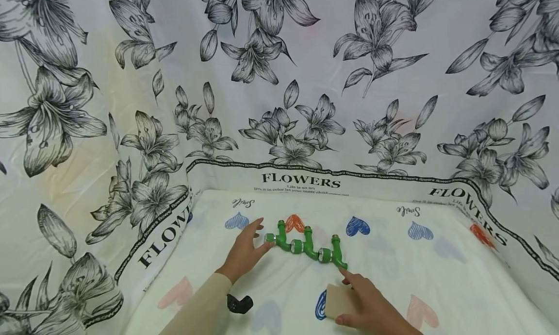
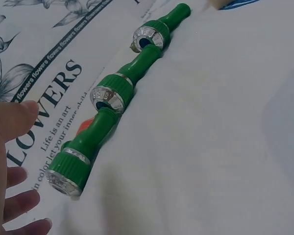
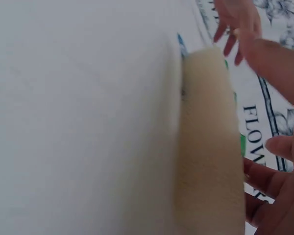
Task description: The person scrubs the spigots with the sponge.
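Three green bent pipe-like pieces (image 1: 308, 243), resembling small taps, lie in a slanting row on the patterned cloth. Each has a ribbed collar (image 2: 70, 166) with a clear, silvery end. My left hand (image 1: 246, 252) is at the row's left end, thumb and fingers spread; whether the thumb touches the nearest piece cannot be told. My right hand (image 1: 367, 301) hovers around a beige sponge-like block (image 1: 341, 301), index finger extended toward the row's right end. In the right wrist view the fingers lie beside the block (image 3: 208, 142), apart from each other; firm contact is not visible.
A black bent object (image 1: 240, 304) lies beside my left forearm. The white cloth (image 1: 393, 272) has printed hearts and covers the work surface. Flower-printed curtains (image 1: 297, 131) rise at the back and sides.
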`<state>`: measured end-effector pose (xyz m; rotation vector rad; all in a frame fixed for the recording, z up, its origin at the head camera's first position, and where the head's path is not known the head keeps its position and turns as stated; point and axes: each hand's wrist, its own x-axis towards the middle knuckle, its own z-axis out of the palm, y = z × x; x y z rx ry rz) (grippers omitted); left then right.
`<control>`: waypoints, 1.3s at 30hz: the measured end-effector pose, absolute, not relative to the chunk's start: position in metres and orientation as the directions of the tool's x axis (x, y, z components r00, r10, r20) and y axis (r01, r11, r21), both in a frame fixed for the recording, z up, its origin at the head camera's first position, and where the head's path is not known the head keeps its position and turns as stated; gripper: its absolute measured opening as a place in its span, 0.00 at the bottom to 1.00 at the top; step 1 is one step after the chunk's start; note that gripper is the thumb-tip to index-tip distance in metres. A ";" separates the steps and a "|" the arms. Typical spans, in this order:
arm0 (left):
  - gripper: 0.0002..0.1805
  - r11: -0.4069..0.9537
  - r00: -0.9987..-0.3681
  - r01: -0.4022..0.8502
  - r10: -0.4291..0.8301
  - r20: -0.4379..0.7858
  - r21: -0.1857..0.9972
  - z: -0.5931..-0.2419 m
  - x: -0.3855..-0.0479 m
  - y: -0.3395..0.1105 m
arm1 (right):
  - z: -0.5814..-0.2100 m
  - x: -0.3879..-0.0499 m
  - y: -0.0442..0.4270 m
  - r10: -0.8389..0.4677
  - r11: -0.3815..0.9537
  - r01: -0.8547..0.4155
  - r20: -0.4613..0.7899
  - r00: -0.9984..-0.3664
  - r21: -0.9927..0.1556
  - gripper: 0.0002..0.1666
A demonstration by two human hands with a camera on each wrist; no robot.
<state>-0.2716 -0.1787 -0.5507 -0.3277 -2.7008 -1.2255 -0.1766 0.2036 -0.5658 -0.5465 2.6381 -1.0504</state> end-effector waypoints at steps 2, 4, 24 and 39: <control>0.44 0.613 -0.972 0.232 0.121 0.201 0.755 -0.557 -0.278 -0.177 | -0.570 -0.176 0.202 -0.458 0.695 -0.287 -0.098 -0.884 -0.659 0.69; 0.42 0.584 -0.978 0.210 0.119 0.173 0.784 -0.561 -0.284 -0.175 | -0.573 -0.174 0.201 -0.471 0.723 -0.328 -0.087 -0.878 -0.608 0.68; 0.23 0.577 -0.974 0.226 0.133 0.183 0.785 -0.601 -0.303 -0.180 | -0.549 -0.177 0.195 -0.364 0.771 -0.379 0.133 -0.922 -0.512 0.48; 0.24 0.331 -0.990 0.122 -0.022 0.137 0.936 -0.534 -0.282 -0.188 | -0.501 -0.184 0.184 -0.284 0.602 -0.493 0.409 -0.868 -0.628 0.41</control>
